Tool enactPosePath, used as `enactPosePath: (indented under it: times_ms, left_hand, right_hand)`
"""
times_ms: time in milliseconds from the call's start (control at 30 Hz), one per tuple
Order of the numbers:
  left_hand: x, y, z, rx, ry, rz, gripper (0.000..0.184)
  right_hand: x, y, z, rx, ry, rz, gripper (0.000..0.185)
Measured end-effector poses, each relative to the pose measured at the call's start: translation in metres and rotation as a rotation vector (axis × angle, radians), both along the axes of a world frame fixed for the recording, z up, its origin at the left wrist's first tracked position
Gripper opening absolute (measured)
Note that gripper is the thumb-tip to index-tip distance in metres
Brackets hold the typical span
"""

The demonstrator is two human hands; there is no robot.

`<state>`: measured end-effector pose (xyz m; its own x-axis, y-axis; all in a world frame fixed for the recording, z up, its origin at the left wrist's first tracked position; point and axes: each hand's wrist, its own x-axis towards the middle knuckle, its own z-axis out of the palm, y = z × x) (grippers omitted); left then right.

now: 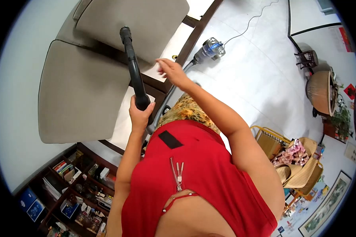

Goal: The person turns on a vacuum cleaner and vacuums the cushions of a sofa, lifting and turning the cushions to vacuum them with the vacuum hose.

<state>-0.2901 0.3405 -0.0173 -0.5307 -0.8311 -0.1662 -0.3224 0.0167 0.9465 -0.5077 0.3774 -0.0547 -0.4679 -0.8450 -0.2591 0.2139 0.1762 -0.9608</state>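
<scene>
My left hand (139,113) is wrapped round the lower end of a black vacuum cleaner handle (134,71), whose open tip points up over the grey sofa cushions (83,91). A grey hose (170,96) runs from the handle to the vacuum cleaner body (209,50) on the floor. To the right of the handle, my right hand (172,73) is raised and apart from it, slightly blurred, with its fingers bent and partly spread and nothing seen in them.
Dark shelves (73,189) with books and jars stand at the lower left. On the right are a small dark stool (306,59), a large brown pot (320,93) and a yellow-framed chair (271,142). A cord (251,19) crosses the white floor (241,79).
</scene>
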Motion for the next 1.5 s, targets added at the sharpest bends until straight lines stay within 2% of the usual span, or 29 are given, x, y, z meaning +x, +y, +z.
enactPosePath:
  times_ms: [67, 100, 167, 233, 267, 333, 400, 500, 533, 667, 767, 800, 900, 1000, 1100, 1133, 1167, 1267, 1400, 1433, 1500]
  left_hand:
    - [-0.009, -0.003, -0.001, -0.014, -0.064, -0.010, 0.040]
    - [-0.015, -0.004, -0.003, -0.038, -0.111, -0.034, 0.043]
    - [-0.032, -0.001, 0.000, -0.049, -0.172, -0.054, 0.046]
    - [-0.055, 0.003, -0.010, -0.039, -0.218, -0.065, 0.051]
    - [-0.067, 0.005, -0.018, -0.034, -0.242, -0.059, 0.052]
    - [-0.102, 0.012, -0.030, -0.018, -0.289, -0.043, 0.054]
    - [-0.135, 0.020, -0.041, -0.049, -0.329, -0.007, 0.055]
    - [-0.198, 0.022, -0.040, 0.126, -0.437, 0.042, 0.054]
    - [-0.211, 0.023, -0.049, 0.052, -0.450, 0.014, 0.054]
    - [-0.256, 0.028, -0.070, 0.126, -0.501, 0.015, 0.057]
    - [-0.280, 0.032, -0.081, 0.186, -0.603, -0.029, 0.055]
    - [-0.273, 0.040, -0.097, 0.185, -0.562, -0.012, 0.055]
    - [-0.303, 0.030, -0.099, 0.047, -0.615, -0.162, 0.052]
    - [-0.311, 0.027, -0.108, 0.043, -0.653, -0.192, 0.050]
    - [-0.319, 0.026, -0.124, 0.085, -0.635, -0.150, 0.052]
    - [-0.317, 0.028, -0.128, 0.082, -0.625, -0.140, 0.052]
    - [-0.315, 0.028, -0.125, 0.159, -0.696, -0.154, 0.061]
    - [-0.322, 0.026, -0.131, 0.143, -0.723, -0.148, 0.062]
    - [-0.315, 0.036, -0.138, 0.128, -0.703, -0.109, 0.056]
    - [-0.315, 0.033, -0.137, 0.198, -0.758, -0.144, 0.053]
    - [-0.317, 0.035, -0.141, 0.137, -0.739, -0.118, 0.051]
  right_hand:
    - [-0.045, 0.012, -0.049, 0.158, 0.058, -0.046, 0.043]
    - [-0.072, 0.020, -0.082, 0.217, 0.235, -0.085, 0.044]
    - [-0.123, 0.040, -0.134, 0.365, 0.260, -0.135, 0.043]
    - [-0.184, 0.060, -0.181, 0.518, 0.390, -0.094, 0.042]
    - [-0.211, 0.065, -0.192, 0.603, 0.352, -0.076, 0.044]
    - [-0.267, 0.075, -0.222, 0.661, 0.597, -0.023, 0.047]
    - [-0.319, 0.076, -0.245, 0.791, 0.632, 0.070, 0.048]
    - [-0.386, 0.082, -0.293, 0.962, 0.637, 0.150, 0.050]
    - [-0.407, 0.081, -0.311, 1.019, 0.629, 0.172, 0.052]
    - [-0.466, 0.076, -0.380, 1.135, 0.654, 0.226, 0.054]
    - [-0.496, 0.061, -0.423, 1.132, 0.648, 0.281, 0.053]
    - [-0.504, 0.053, -0.433, 1.152, 0.702, 0.317, 0.052]
    - [-0.515, 0.037, -0.464, 1.223, 0.794, 0.444, 0.054]
    - [-0.517, 0.033, -0.506, 1.255, 0.836, 0.458, 0.056]
    - [-0.526, 0.029, -0.543, 1.316, 0.753, 0.437, 0.058]
    - [-0.528, 0.031, -0.550, 1.334, 0.734, 0.435, 0.058]
    - [-0.528, 0.031, -0.554, 1.349, 0.744, 0.441, 0.057]
    - [-0.526, 0.036, -0.568, 1.350, 0.827, 0.466, 0.057]
    - [-0.526, 0.038, -0.571, 1.337, 0.790, 0.420, 0.058]
    - [-0.530, 0.037, -0.567, 1.321, 0.766, 0.422, 0.060]
    - [-0.535, 0.034, -0.568, 1.348, 0.739, 0.457, 0.061]
